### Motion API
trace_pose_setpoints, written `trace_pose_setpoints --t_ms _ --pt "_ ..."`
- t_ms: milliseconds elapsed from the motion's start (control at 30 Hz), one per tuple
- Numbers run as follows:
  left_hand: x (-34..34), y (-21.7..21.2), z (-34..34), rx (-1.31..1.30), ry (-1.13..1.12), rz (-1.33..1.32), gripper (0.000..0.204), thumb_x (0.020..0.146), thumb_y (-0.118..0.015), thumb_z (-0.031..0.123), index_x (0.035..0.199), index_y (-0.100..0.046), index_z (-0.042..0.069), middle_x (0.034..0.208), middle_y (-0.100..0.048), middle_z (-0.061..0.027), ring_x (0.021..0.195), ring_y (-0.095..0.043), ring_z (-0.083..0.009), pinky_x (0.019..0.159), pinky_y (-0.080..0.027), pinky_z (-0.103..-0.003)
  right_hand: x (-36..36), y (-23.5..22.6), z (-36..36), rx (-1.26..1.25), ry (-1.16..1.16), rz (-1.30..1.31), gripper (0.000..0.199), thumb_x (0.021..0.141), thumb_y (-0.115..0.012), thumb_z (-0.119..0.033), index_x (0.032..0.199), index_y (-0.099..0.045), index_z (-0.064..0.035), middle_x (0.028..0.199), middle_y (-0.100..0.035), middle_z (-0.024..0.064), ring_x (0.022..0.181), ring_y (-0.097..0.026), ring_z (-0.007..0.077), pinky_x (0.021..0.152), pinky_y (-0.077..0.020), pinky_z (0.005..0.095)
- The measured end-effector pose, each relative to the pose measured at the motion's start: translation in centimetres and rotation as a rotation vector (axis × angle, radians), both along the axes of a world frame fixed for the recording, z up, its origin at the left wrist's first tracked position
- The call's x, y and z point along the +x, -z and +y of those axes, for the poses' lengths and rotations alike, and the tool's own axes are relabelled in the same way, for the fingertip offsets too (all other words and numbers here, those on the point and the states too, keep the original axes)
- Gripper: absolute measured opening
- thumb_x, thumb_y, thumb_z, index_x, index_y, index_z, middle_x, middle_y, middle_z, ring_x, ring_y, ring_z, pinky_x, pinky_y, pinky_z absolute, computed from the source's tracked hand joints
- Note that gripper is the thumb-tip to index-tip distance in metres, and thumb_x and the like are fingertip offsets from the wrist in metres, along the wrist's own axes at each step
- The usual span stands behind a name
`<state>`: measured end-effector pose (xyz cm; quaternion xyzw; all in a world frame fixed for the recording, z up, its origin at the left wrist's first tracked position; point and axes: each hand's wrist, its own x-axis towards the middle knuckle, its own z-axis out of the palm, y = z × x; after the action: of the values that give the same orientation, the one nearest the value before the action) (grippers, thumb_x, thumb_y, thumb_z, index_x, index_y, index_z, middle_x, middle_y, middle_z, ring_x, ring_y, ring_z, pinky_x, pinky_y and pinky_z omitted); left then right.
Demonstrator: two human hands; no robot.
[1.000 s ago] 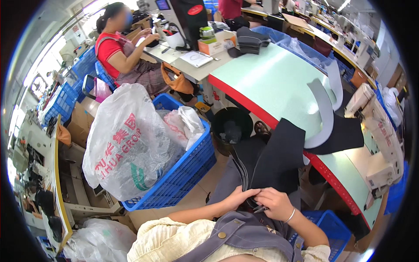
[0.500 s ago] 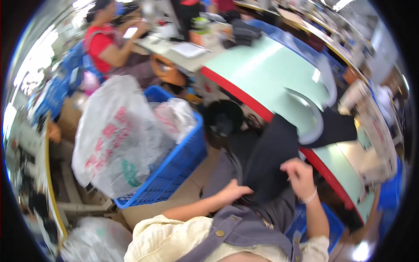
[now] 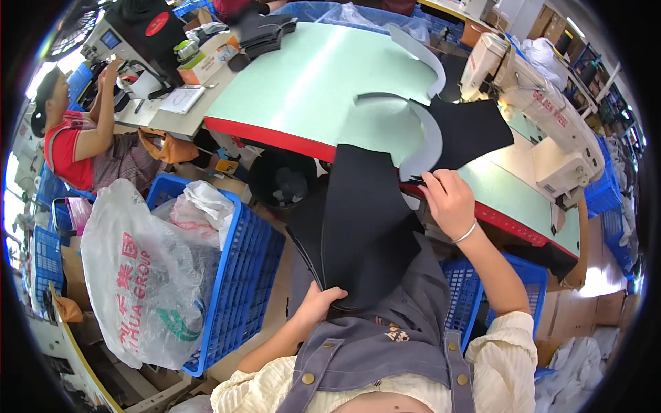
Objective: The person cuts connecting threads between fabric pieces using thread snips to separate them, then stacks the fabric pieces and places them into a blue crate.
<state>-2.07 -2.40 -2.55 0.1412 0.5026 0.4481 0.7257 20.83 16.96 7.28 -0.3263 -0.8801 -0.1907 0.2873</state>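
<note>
Black fabric pieces (image 3: 368,227) lie across my lap, their far end reaching the table's red edge. My left hand (image 3: 322,303) is closed on the near left edge of this fabric, beside a narrow cord-like strip along it. At the table's edge, my right hand (image 3: 449,203) pinches a small dark pointed thing whose kind I cannot make out. Just beyond those fingers lies a curved pale translucent strip (image 3: 428,141). Another black fabric piece (image 3: 475,131) rests on the table to the right of the strip.
A pale green table (image 3: 296,89) with a red edge spans ahead. On its right stands a sewing machine (image 3: 551,110). Left of me, a blue crate (image 3: 258,275) holds a white plastic bag (image 3: 148,275). A dark bin (image 3: 282,180) stands under the table. A person (image 3: 76,138) sits far left.
The view has swung to the right and sharpened. My right hand has moved from above my lap to the table's edge, its fingers now pinching. My left hand remains on the black fabric.
</note>
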Motion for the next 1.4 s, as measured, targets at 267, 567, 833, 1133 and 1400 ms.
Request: trace_pose_setpoints --t_ms 267,567,833,1133,1400 --pt "0.2 -2.6 0.7 0.009 -0.038 -0.013 0.046 0.073 -0.055 0.0 0.117 -0.041 -0.007 0.105 -0.055 -0.0149 0.092 -0.057 -0.0219 0.08 -0.049 -0.032 -0.8 2.5 1.7 0.099 -0.108 0.041 0.025 0.068 -0.06 -0.008 0.093 -0.057 -0.0045 0.09 -0.055 0.0042 0.078 -0.054 0.0172 0.055 -0.0456 0.0262" --pt "0.3 -2.5 0.8 0.011 -0.049 -0.022 0.051 0.069 -0.05 -0.004 0.119 -0.041 -0.005 0.109 -0.052 -0.0159 0.099 -0.055 -0.026 0.085 -0.047 -0.036 -2.2 2.4 2.7 0.118 -0.127 -0.023 0.021 0.069 -0.058 -0.008 0.09 -0.057 -0.0068 0.075 -0.051 -0.0006 0.07 -0.05 0.0114 0.05 -0.0422 0.0223" --pt "0.2 -1.8 0.2 0.029 -0.155 -0.159 0.044 0.083 -0.053 0.021 0.12 -0.046 0.0 0.119 -0.052 -0.0151 0.101 -0.055 -0.0261 0.089 -0.044 -0.041 -3.4 1.7 3.2 -0.063 -0.158 0.135 0.027 0.064 -0.068 -0.016 0.087 -0.055 -0.0063 0.076 -0.051 0.003 0.073 -0.053 0.0195 0.055 -0.046 0.0287" --pt "0.1 -1.5 0.7 0.02 -0.242 -0.435 0.053 0.087 -0.047 0.041 0.126 -0.046 0.005 0.123 -0.054 -0.0111 0.114 -0.051 -0.0261 0.095 -0.039 -0.042 -5.7 -6.4 7.0 -0.203 -0.147 0.381 0.011 0.075 -0.059 -0.008 0.086 -0.055 -0.0055 0.087 -0.057 0.0095 0.077 -0.059 0.0287 0.065 -0.0477 0.0369" --pt "0.5 -1.1 1.6 0.27 0.015 -0.14 0.055 0.093 -0.037 0.048 0.125 -0.041 0.004 0.117 -0.052 -0.008 0.108 -0.052 -0.0172 0.088 -0.046 -0.035 -6.3 1.4 -10.5 -0.288 -0.638 -0.251 0.012 0.066 -0.057 -0.012 0.076 -0.057 -0.0065 0.083 -0.056 0.0058 0.076 -0.056 0.0188 0.051 -0.0468 0.0251"
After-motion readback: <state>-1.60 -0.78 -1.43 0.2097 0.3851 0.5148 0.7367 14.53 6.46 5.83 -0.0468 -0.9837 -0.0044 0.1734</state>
